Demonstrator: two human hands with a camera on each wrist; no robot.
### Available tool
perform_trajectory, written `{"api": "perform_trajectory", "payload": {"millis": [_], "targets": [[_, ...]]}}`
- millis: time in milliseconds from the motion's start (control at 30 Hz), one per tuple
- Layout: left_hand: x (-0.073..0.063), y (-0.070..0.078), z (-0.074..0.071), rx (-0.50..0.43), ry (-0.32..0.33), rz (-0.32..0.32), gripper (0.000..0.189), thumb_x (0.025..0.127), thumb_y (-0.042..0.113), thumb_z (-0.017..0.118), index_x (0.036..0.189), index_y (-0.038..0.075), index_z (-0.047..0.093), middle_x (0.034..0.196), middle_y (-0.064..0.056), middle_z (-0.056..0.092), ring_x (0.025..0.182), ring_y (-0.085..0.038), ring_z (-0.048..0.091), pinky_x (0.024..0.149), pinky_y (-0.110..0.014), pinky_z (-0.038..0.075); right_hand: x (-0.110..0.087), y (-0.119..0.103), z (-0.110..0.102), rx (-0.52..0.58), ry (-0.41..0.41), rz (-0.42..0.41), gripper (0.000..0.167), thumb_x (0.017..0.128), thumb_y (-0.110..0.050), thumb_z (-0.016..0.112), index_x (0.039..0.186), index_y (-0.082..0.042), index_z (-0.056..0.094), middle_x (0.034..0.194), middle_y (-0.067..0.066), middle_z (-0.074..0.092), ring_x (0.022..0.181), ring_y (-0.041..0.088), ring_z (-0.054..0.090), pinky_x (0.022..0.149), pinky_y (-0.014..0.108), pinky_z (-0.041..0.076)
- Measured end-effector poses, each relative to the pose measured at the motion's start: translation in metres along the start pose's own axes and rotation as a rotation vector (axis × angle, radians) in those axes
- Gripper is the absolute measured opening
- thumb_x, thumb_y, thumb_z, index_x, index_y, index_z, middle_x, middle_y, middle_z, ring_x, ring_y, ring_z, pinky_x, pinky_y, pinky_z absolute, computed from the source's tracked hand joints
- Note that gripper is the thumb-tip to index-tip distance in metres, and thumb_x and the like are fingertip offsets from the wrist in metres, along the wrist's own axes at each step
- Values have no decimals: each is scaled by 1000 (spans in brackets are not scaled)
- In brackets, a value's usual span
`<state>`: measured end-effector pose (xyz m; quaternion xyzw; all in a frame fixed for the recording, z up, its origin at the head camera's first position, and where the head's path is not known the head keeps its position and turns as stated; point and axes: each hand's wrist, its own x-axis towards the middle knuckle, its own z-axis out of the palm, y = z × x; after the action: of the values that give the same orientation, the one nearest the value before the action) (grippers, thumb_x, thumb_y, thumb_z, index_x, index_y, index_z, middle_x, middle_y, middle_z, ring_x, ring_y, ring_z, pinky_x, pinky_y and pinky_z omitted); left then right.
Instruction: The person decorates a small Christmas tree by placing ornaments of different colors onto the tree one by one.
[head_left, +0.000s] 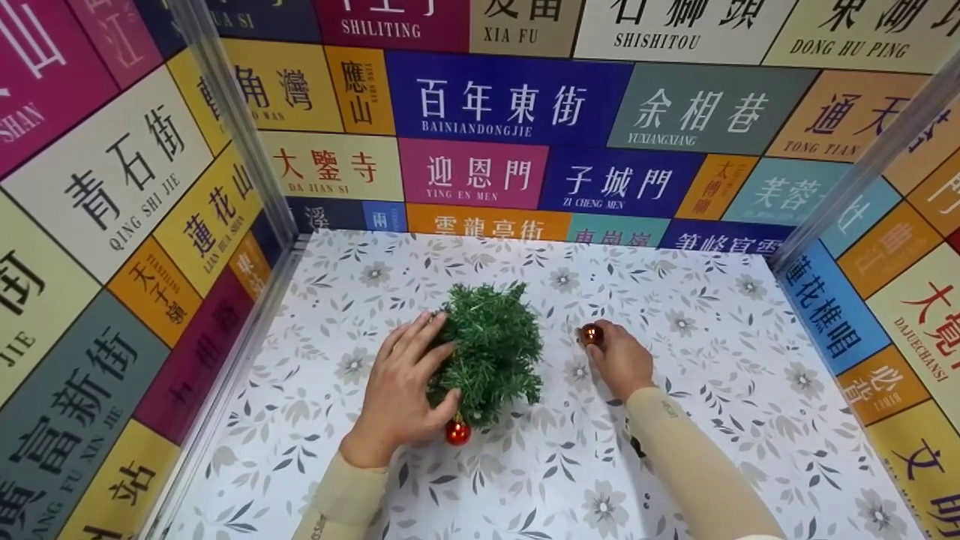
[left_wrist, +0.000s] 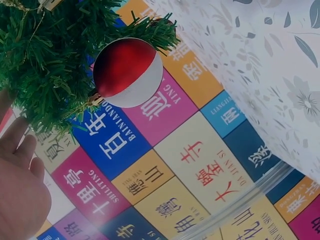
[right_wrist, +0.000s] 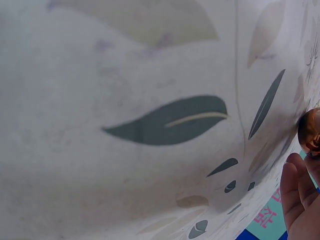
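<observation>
A small green artificial Christmas tree [head_left: 495,352] is on the table. My left hand [head_left: 401,382] touches its left side with spread fingers, some of them partly hidden by the branches. From the tree's near edge hangs a shiny red bauble [head_left: 457,431], close to the left thumb. The left wrist view shows a bauble [left_wrist: 127,72] with a red part and a whitish part beside the branches. To the right of the tree, my right hand [head_left: 626,360] holds a copper-red bauble [head_left: 592,334] by its fingers, low over the table. In the right wrist view that bauble [right_wrist: 310,132] is cut off by the edge.
The table [head_left: 315,465] has a white cover with grey leaves and flowers. Colourful panels with street names stand behind it as a back wall [head_left: 510,97] and at both sides. A clear corner strip [head_left: 255,150] runs up at the left.
</observation>
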<state>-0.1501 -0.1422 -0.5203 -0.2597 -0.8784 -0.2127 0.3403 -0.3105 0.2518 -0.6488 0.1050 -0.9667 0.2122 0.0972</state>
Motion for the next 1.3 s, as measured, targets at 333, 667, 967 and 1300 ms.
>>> {"api": "perform_trajectory", "payload": {"millis": [333,667,967,1300], "targets": [[0,1,2,-4,-11,-6,52,79,40,66,121,10,69,154,-11,41,143,-31,34,117,-49,21,-1,1,-4,-8,-23,9,51,92,-27,73,135,-9,55,110,13,65,97,34,65,81,53,52],[-1,3,1,-8,-18,-13,51,80,41,66,121,10,69,155,-10,41,144,-30,32,116,-49,21,-5,4,-8,-4,-48,18,54,94,-30,69,139,-7,51,120,17,62,104,38,63,84,55,51],[0,3,1,-7,-2,-10,49,80,41,67,119,11,70,152,-11,44,142,-32,35,116,-49,22,-21,-15,-28,16,-41,-29,56,93,-32,70,142,-11,51,120,15,64,98,32,65,79,53,52],[-2,3,-1,-16,15,-1,47,80,39,68,117,10,71,150,-12,47,141,-33,37,116,-48,21,-50,-42,-49,102,84,-157,53,91,-29,74,138,-13,55,117,7,66,93,26,67,67,46,53]]}}
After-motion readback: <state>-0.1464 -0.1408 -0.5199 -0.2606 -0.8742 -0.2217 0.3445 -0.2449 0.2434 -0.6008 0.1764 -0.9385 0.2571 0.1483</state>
